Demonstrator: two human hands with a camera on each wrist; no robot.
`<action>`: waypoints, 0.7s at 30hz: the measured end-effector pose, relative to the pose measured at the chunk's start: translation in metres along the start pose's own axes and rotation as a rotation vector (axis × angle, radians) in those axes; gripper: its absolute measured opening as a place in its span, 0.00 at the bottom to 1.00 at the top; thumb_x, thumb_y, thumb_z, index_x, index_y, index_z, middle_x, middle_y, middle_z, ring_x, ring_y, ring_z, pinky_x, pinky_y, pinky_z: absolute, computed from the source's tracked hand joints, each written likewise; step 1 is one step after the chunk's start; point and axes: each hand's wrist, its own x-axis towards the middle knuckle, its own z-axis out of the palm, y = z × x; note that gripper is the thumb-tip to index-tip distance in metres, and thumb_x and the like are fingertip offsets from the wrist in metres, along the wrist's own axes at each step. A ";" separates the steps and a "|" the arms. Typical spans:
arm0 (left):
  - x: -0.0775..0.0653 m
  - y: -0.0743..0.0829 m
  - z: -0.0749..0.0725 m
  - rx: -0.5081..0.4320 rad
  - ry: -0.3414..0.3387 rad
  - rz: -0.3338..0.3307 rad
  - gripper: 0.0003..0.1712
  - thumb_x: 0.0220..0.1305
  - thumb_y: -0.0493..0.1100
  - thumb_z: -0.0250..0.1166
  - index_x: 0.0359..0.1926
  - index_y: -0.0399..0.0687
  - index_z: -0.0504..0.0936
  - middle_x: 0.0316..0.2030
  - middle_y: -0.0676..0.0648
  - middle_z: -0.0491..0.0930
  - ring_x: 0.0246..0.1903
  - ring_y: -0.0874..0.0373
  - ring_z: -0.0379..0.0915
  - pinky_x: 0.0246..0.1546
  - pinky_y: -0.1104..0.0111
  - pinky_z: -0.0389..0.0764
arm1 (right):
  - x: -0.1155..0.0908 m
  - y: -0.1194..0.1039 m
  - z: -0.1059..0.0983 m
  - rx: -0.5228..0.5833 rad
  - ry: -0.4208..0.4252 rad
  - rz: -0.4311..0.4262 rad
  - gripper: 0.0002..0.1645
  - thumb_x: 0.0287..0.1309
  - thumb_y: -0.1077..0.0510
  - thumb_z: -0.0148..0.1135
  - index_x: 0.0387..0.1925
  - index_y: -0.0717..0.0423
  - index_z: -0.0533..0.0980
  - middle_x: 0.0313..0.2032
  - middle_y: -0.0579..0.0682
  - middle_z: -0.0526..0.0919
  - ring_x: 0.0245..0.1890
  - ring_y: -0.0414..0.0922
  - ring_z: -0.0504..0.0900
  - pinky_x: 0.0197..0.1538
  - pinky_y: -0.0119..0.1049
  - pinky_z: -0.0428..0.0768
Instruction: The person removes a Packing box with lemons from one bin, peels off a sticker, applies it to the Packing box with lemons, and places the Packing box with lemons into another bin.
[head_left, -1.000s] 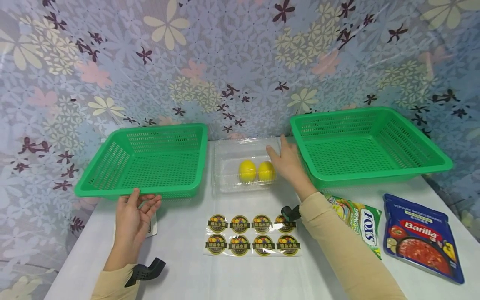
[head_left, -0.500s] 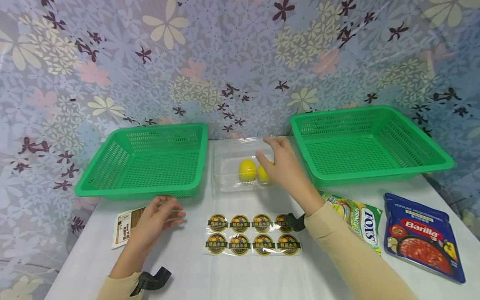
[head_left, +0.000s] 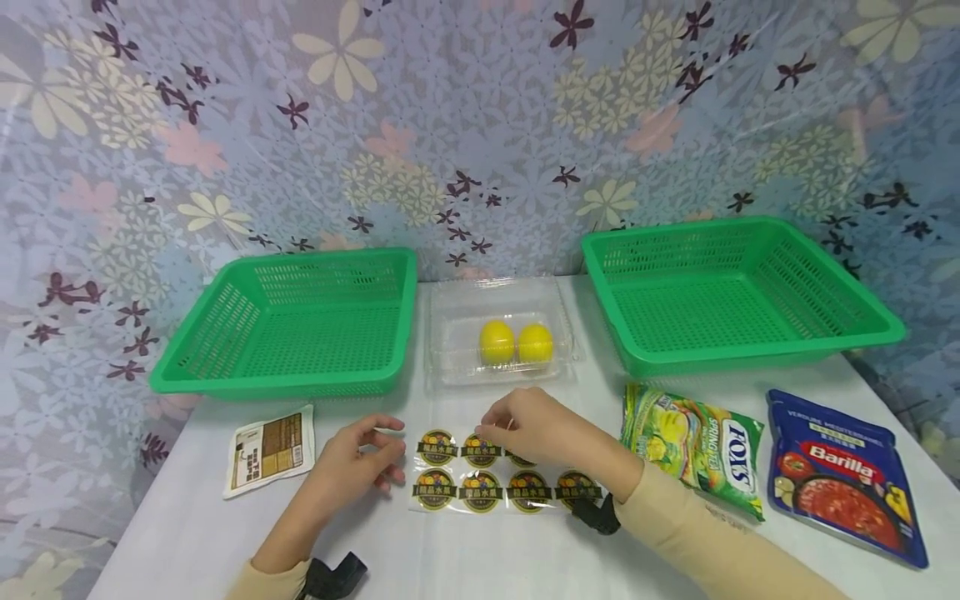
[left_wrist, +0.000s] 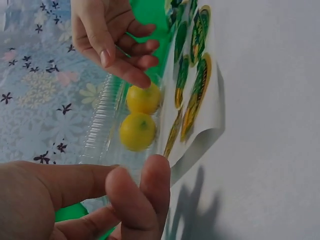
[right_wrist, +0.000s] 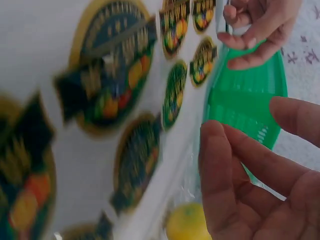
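Note:
A sheet of round black-and-gold fruit stickers (head_left: 504, 490) lies on the white table, its left edge lifted off the surface in the left wrist view. Just left of it hovers my left hand (head_left: 356, 458), fingers loosely bent and holding nothing. My right hand (head_left: 536, 429) is over the upper stickers, partly covering them. In the right wrist view its thumb (right_wrist: 295, 117) stands apart from its bent fingers (right_wrist: 216, 165), with nothing between. Behind the sheet sits a clear plastic clamshell box (head_left: 450, 367) with two yellow lemons (head_left: 497, 342) inside.
Green baskets stand at the back left (head_left: 281, 387) and back right (head_left: 750, 350). A brown-and-white packet (head_left: 270, 450) lies at the left. On the right are a green Fox's candy bag (head_left: 693, 446) and a blue Barilla pouch (head_left: 847, 475).
My left hand has left the left basket's front rim and moved right to the sheet's edge. My right hand has come down from the clamshell box to above the stickers.

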 end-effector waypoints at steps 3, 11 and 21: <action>-0.001 -0.003 0.004 0.020 -0.011 0.020 0.21 0.74 0.35 0.67 0.65 0.34 0.79 0.42 0.39 0.86 0.25 0.54 0.86 0.23 0.67 0.86 | 0.001 -0.001 0.009 0.040 -0.056 0.009 0.17 0.76 0.50 0.65 0.47 0.58 0.90 0.39 0.49 0.94 0.26 0.36 0.77 0.36 0.31 0.79; 0.000 -0.007 0.010 0.078 -0.029 0.043 0.20 0.71 0.36 0.69 0.62 0.34 0.82 0.35 0.44 0.87 0.21 0.57 0.83 0.20 0.68 0.84 | 0.002 0.000 0.021 0.110 -0.142 0.043 0.20 0.76 0.49 0.64 0.54 0.60 0.88 0.40 0.54 0.94 0.13 0.36 0.68 0.31 0.29 0.78; 0.003 -0.009 0.013 0.048 -0.032 0.019 0.21 0.69 0.36 0.71 0.61 0.36 0.82 0.35 0.44 0.85 0.22 0.57 0.83 0.19 0.68 0.83 | 0.004 0.000 0.028 0.151 -0.205 0.014 0.23 0.79 0.50 0.61 0.30 0.62 0.82 0.13 0.39 0.69 0.13 0.36 0.64 0.22 0.28 0.65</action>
